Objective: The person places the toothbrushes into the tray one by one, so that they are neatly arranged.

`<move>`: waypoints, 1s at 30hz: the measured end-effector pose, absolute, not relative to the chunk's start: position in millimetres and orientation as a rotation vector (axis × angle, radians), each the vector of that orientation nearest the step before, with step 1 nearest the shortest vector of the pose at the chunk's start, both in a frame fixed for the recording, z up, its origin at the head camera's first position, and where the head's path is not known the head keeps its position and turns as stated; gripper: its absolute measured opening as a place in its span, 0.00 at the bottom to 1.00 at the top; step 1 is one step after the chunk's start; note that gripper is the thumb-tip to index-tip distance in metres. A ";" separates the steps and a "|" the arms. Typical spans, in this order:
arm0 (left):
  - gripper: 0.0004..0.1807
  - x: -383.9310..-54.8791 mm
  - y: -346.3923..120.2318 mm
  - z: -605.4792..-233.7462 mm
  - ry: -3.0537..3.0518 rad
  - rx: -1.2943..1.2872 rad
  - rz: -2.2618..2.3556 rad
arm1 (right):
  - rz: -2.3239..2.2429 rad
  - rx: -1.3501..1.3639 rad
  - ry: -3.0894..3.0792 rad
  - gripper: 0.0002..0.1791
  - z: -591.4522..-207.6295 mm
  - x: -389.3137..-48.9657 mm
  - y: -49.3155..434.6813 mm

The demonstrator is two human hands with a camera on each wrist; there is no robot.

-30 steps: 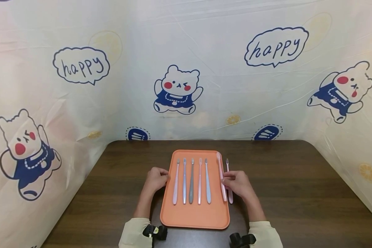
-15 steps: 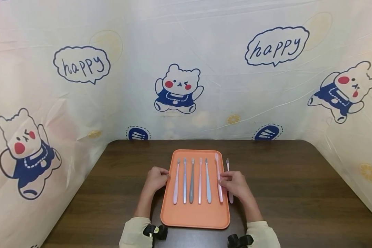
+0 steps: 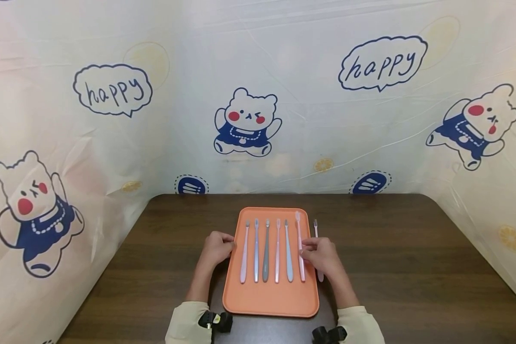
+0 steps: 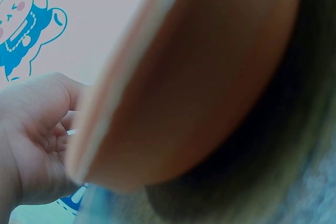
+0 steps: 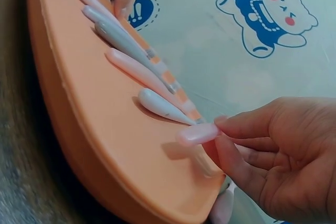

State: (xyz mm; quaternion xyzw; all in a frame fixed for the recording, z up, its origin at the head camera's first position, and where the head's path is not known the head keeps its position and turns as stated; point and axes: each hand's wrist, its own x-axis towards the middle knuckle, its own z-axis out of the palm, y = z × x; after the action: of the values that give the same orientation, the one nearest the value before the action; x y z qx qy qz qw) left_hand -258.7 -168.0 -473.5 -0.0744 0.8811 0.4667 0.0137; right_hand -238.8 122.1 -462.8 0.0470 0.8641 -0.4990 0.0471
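Note:
My right hand (image 3: pixel 324 257) pinches a pink toothbrush (image 5: pixel 195 135) between thumb and fingertips, over the right side of an orange tray (image 3: pixel 270 303). In the right wrist view its handle end stands off the tray, with a shadow below. Several toothbrushes lie side by side on the tray, heads away from me: a pale pink one (image 3: pixel 243 271), a blue one (image 3: pixel 256 270), a grey one (image 3: pixel 265 270), a pink one (image 3: pixel 277 271) and a light blue one (image 3: pixel 289 272). My left hand (image 3: pixel 217 248) holds the tray's left rim; its fingertips are partly hidden.
Another toothbrush (image 3: pixel 320 276) lies on the dark wooden table (image 3: pixel 413 267) just right of the tray, partly covered by my right hand. A printed cloth (image 3: pixel 301 119) with bears hangs behind the table and along both sides.
My right hand has carried the pink toothbrush leftward from the tray's right rim towards the light blue one, and the brush now stands straighter. My left hand stays at the tray's left rim.

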 end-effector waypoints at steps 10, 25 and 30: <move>0.12 -260.5 -167.5 -475.9 2.753 -0.232 1.454 | -1.442 0.126 2.727 0.15 -460.4 -236.0 117.2; 0.12 -261.8 -168.0 -476.3 2.740 -0.246 1.463 | -1.311 0.116 2.909 0.11 -466.1 -237.8 103.9; 0.12 -261.4 -168.3 -476.2 2.737 -0.244 1.465 | -1.287 0.094 2.976 0.09 -467.6 -237.1 100.1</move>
State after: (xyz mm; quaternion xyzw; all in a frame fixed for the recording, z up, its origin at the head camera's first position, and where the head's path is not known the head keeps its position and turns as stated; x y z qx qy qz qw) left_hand -261.4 -168.3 -476.2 -0.0785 0.8788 0.4704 0.0138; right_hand -237.1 100.1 -467.6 0.0290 0.9162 -0.3963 -0.0510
